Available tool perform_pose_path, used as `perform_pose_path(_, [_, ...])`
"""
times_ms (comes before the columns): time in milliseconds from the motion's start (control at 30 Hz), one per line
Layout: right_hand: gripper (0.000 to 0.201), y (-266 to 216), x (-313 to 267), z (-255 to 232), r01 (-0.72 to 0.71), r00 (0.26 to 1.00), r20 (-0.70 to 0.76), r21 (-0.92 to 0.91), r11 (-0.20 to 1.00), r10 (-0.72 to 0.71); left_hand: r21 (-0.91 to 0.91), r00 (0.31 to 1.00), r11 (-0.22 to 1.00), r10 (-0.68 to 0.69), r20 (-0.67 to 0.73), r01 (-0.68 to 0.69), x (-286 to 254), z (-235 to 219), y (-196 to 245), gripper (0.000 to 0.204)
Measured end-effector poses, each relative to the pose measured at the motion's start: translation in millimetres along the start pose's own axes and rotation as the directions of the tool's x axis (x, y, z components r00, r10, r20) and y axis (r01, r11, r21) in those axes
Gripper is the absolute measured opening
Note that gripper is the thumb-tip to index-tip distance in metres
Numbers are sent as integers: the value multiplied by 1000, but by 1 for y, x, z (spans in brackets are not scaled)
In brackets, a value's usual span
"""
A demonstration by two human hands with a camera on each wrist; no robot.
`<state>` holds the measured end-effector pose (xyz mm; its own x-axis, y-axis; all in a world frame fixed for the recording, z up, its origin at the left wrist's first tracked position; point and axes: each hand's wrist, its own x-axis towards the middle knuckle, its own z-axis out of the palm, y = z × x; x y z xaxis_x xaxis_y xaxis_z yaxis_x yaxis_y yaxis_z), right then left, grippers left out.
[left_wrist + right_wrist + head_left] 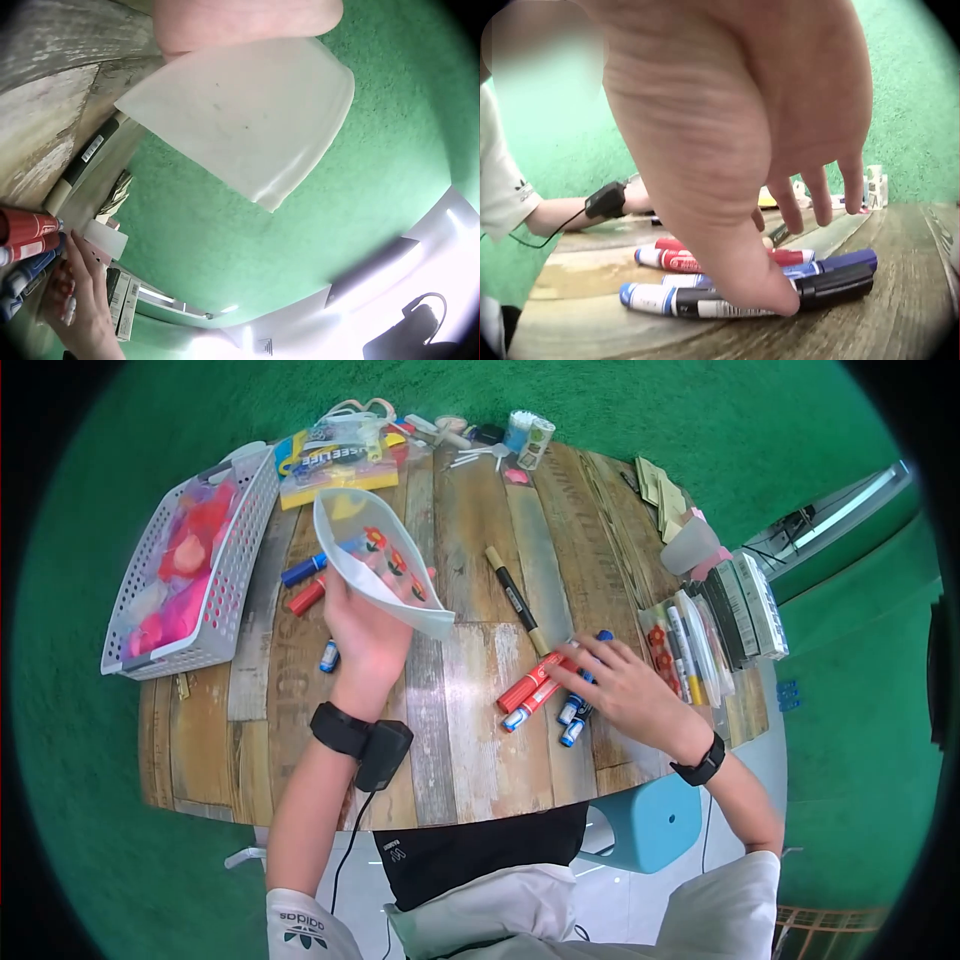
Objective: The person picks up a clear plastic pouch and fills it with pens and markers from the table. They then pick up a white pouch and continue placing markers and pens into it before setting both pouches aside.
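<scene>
My left hand (365, 635) holds a whitish see-through pouch (420, 620) with red flowers on it, its wide mouth gaping. In the left wrist view the pouch's plain side (255, 112) spreads below the hand. My right hand (640, 695) is spread over a group of markers, fingers loosely bent. Under it lie two red markers (522, 687), a blue marker (847, 261) and a black marker (832, 289). In the right wrist view the thumb overlaps the black marker's barrel. A black-and-beige marker (515, 600) lies just beyond them.
A white basket (225, 585) with pink and red packets stands at left. Near the left hand lie a blue marker (303, 570), a red marker (306, 598) and another blue-ended marker (329, 656). Boxes (755, 605) and a plastic cup (690, 547) line the right edge.
</scene>
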<state>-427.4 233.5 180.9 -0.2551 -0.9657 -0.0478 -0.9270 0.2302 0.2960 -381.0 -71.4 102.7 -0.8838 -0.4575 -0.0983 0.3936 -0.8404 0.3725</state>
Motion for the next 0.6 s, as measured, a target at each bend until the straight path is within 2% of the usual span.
perform_pose_path(100, [52, -12, 9, -1, 80, 996, -19, -93, 992, -82, -16, 1000, 1000, -23, 8, 23, -6, 5, 3, 54])
perform_pose_path(167, [51, -15, 16, -2, 82, 997, -5, -103, 991, -83, -35, 999, 999, -38, 39, 39, -4, 4, 3, 54])
perform_pose_path(367, [43, -11, 32, 2, 102, 994, -35, -99, 990, -106, -29, 999, 999, -38, -20, 38, -3, 3, 5, 53])
perform_pose_path(433, [35, -5, 35, 7, 108, 994, 12, -17, 994, -108, -36, 999, 998, -46, -19, 45, -2, 2, 5, 54])
perform_pose_path(600, [29, 2, 38, 9, 104, 994, -29, 124, 987, -101, -37, 999, 999, -39, -2, 39, -2, 5, 6, 58])
